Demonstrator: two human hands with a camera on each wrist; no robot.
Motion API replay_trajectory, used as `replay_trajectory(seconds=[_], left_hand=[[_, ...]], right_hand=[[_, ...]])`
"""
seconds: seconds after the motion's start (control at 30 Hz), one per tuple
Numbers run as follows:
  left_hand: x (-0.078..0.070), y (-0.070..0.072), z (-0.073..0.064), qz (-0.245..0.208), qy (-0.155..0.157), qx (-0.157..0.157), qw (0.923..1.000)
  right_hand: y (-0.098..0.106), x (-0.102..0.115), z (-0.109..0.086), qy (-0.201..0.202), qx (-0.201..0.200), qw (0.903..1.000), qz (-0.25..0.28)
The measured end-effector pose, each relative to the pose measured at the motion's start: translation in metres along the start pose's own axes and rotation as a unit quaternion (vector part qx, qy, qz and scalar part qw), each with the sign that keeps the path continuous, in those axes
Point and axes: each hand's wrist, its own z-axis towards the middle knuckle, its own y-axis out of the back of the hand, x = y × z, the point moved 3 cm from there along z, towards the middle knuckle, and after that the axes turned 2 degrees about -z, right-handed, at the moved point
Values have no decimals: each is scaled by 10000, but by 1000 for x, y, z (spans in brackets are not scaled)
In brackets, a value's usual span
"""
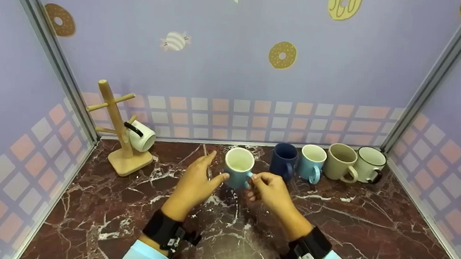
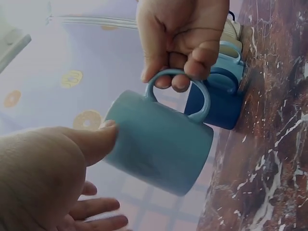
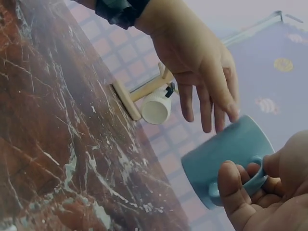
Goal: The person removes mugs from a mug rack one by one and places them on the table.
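Observation:
A teal mug (image 1: 236,179) with a pale inside is held up above the marbled table, seen large in the left wrist view. By its handle (image 3: 256,179), my right hand (image 1: 269,191) grips it with curled fingers and thumb. My left hand (image 1: 198,181) is at the mug's left side, fingers extended and spread, the thumb tip right at the mug's wall near the rim. In the right wrist view the left fingers (image 3: 207,108) hang straight beside the mug.
On the left stands a wooden mug tree (image 1: 115,114) with a white mug (image 1: 143,138) hung by its black handle. Along the back right stand a navy mug (image 1: 283,158), a light blue mug (image 1: 311,160), a beige mug (image 1: 339,163) and a white black-rimmed mug (image 1: 368,166). Patterned walls enclose the table.

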Motion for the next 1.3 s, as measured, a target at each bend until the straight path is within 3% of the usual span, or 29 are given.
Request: replay_trajectory(seconds=[0.33, 0.6, 0.97, 1.3], left_hand=[[7, -16, 3, -26, -116, 191, 9997], [7, -23, -1, -12, -126, 368, 9992], [6, -29, -3, -98, -191, 519, 9984], [7, -29, -3, 11, -134, 580, 9982]], right_hand=[[10, -16, 20, -140, -589, 9946, 848], [13, -29, 35, -184, -953, 9907, 956], [12, -42, 48, -292, -868, 9920, 865], [15, -52, 55, -629, -805, 9901, 959]])
